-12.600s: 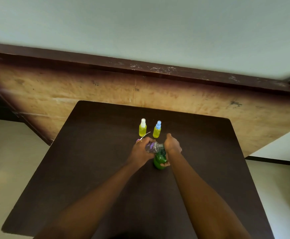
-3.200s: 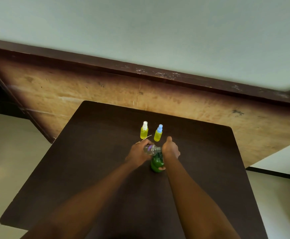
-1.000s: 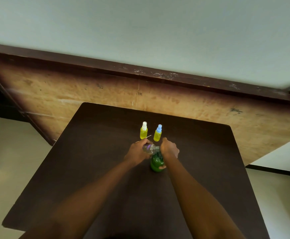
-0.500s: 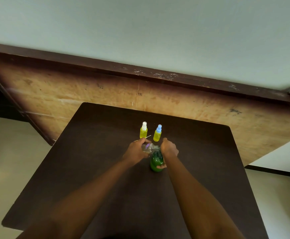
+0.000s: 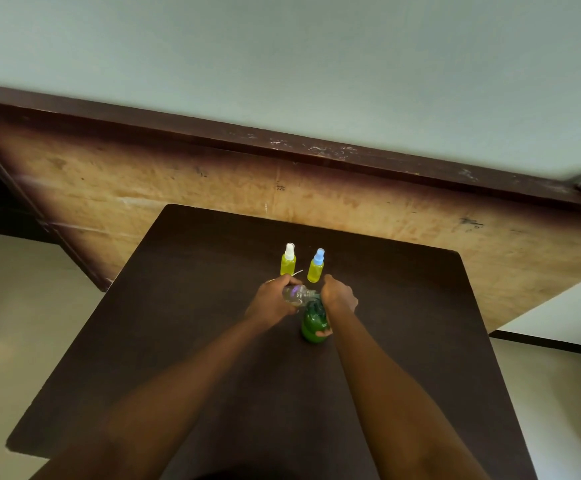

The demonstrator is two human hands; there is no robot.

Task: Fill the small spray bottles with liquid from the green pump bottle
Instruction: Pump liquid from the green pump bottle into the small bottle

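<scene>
We're holding the clear spray bottle up against the green pump bottle

Our left hand [image 5: 271, 303] is curling its fingers round the clear spray bottle [image 5: 297, 294], tipping it sideways with its mouth right at the top of the green pump bottle [image 5: 313, 322]. Our right hand [image 5: 337, 296] is clamping over that bottle's pump end, thumb low on its body, so the pump head is hiding from us. It's standing on the dark table [image 5: 213, 341]. Just beyond it, the white-capped yellow bottle [image 5: 288, 263] and blue-capped yellow bottle [image 5: 315, 270] are standing upright, side by side, with a thin white tube [image 5: 297, 272] poking out between them.
</scene>
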